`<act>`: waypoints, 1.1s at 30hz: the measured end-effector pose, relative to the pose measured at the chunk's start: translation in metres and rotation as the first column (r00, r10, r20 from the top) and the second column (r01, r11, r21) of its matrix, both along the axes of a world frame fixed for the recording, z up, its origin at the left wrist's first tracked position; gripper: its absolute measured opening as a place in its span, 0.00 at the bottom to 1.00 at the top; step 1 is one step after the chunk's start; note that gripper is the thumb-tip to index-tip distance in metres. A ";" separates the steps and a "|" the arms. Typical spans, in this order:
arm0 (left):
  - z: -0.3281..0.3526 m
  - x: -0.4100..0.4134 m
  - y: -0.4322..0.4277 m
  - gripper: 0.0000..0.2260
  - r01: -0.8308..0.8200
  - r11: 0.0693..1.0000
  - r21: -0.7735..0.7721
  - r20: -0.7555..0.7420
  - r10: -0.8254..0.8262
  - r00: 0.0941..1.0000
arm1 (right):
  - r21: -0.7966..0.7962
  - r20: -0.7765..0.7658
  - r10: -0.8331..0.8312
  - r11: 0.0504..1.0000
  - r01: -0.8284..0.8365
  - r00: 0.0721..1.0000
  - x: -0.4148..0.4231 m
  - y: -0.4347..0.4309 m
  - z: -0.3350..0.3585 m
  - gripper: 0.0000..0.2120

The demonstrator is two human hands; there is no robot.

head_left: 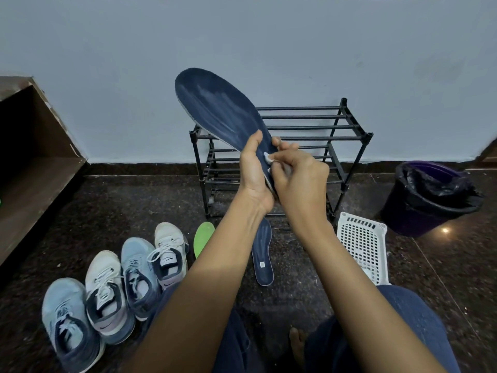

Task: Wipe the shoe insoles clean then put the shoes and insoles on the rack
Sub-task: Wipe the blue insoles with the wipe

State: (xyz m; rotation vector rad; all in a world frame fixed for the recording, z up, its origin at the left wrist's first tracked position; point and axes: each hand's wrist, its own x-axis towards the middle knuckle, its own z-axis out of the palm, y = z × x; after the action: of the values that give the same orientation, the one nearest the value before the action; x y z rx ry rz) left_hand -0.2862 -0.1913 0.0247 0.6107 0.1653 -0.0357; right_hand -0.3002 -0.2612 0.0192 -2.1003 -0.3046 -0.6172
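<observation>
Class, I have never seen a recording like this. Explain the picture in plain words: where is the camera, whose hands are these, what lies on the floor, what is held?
No machine here: one camera sits on a person's head, looking down, so both arms are that person's own. The left hand grips the heel end of a dark blue insole, holding it up. The right hand pinches a small white wipe against it. On the floor stand four shoes in a row, with a green insole and a second blue insole nearby. Behind stands a black rack; to the right, a white basket and a lined bin.
</observation>
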 end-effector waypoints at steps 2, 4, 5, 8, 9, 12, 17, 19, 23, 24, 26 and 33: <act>-0.001 0.002 0.004 0.17 -0.018 1.000 -0.017 -0.010 0.017 1.000 | 0.086 -0.116 0.154 0.986 -0.145 0.981 -0.003 -0.005 0.004 0.07; -0.002 0.004 0.008 0.15 -0.040 0.997 -0.062 -0.035 0.038 0.999 | 0.151 -0.218 0.281 0.956 -0.253 0.934 -0.002 -0.009 0.004 0.07; -0.002 0.005 0.008 0.15 -0.051 0.995 -0.081 -0.042 0.047 0.998 | 0.178 -0.236 0.297 0.949 -0.259 0.925 -0.001 -0.009 0.002 0.07; -0.004 0.004 0.004 0.16 -0.026 0.999 -0.045 -0.032 0.024 0.999 | 0.222 -0.181 0.190 0.964 -0.148 0.965 0.000 -0.003 -0.004 0.07; -0.006 0.003 0.002 0.16 -0.009 1.000 -0.021 -0.031 0.008 0.999 | 0.196 -0.145 0.118 0.977 -0.088 0.982 0.000 -0.001 -0.006 0.07; -0.007 -0.001 -0.008 0.17 0.018 0.998 0.064 -0.039 -0.016 0.999 | 0.091 -0.041 -0.068 0.993 0.071 0.997 0.004 0.001 -0.007 0.09; -0.005 -0.001 -0.005 0.17 0.012 1.000 0.023 -0.007 -0.012 1.000 | 0.045 0.061 -0.081 0.996 0.078 0.995 0.004 0.003 -0.005 0.08; -0.004 -0.001 0.001 0.16 0.006 1.000 0.000 -0.007 -0.006 1.000 | 0.119 -0.101 0.066 0.991 -0.054 0.993 0.001 -0.004 0.001 0.06; -0.002 0.004 0.010 0.16 -0.029 0.999 -0.036 -0.047 0.027 0.999 | 0.220 -0.293 0.309 0.943 -0.251 0.905 -0.005 -0.010 0.000 0.08; -0.002 0.004 0.009 0.16 -0.024 0.999 -0.039 -0.054 0.022 0.998 | 0.231 -0.292 0.300 0.943 -0.238 0.908 -0.005 -0.009 -0.002 0.08; -0.004 0.003 0.005 0.16 -0.009 0.999 -0.031 -0.079 0.007 0.997 | 0.213 -0.252 0.223 0.962 -0.171 0.942 -0.001 -0.006 -0.005 0.08; -0.009 -0.002 -0.009 0.22 0.026 0.993 0.119 -0.096 -0.014 0.995 | -0.028 0.031 -0.112 0.993 0.113 0.993 0.009 0.003 -0.011 0.08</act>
State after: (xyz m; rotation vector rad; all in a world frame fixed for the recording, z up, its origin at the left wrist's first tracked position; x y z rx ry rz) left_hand -0.2878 -0.1998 0.0154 0.7316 0.2553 -0.0746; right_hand -0.2912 -0.2581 0.0086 -2.1499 -0.2143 -0.7149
